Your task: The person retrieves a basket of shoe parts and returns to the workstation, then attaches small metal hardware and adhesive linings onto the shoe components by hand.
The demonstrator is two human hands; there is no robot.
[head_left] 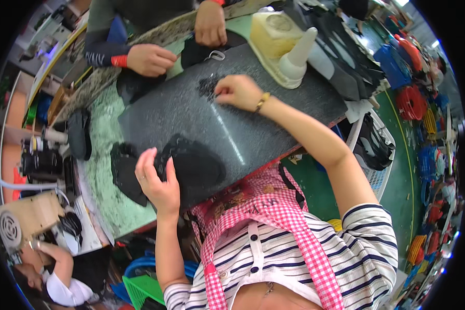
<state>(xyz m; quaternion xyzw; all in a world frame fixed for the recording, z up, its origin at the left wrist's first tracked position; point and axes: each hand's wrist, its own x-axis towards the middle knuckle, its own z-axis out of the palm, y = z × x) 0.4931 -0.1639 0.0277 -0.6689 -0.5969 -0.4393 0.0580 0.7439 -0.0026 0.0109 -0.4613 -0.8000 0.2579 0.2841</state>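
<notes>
My left hand (158,182) is open, thumb and fingers apart, over the near left part of a dark board (165,116). Beside it lie black fabric pieces (197,164), one of them (123,173) hanging past the board's left edge. Farther up the board my right hand (241,93) is closed, its fingertips pinched together next to a small heap of tiny black bits (206,87). Whatever the pinch may hold is too small to make out.
Across the table a co-worker's two hands (150,60) handle black pieces (191,52). A yellowish container (275,33) and a white cone-tipped bottle (296,59) share a tray at the back right. Dark shoe-like parts (341,57) pile behind them. A white basket (380,178) stands at right.
</notes>
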